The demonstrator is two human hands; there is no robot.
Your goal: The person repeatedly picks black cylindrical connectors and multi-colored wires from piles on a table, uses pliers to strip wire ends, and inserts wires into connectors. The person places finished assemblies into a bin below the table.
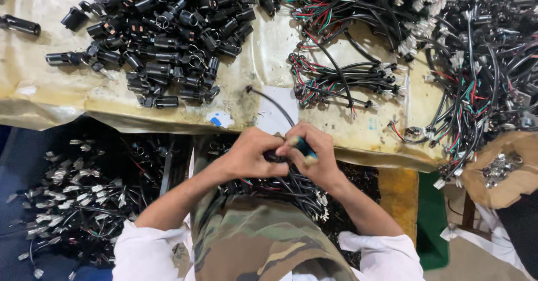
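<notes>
Gripping a small black connector in our closed left hand, we pinch a blue-handled tool in our closed right hand touching it; its black cable arcs onto the tabletop.

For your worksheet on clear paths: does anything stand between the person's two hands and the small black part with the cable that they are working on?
Nothing visible does. The left hand and right hand already close around the small black part, fingers touching it. Its black cable runs up over the worktable, away from both hands. The pile of black housings lies farther back.
</notes>
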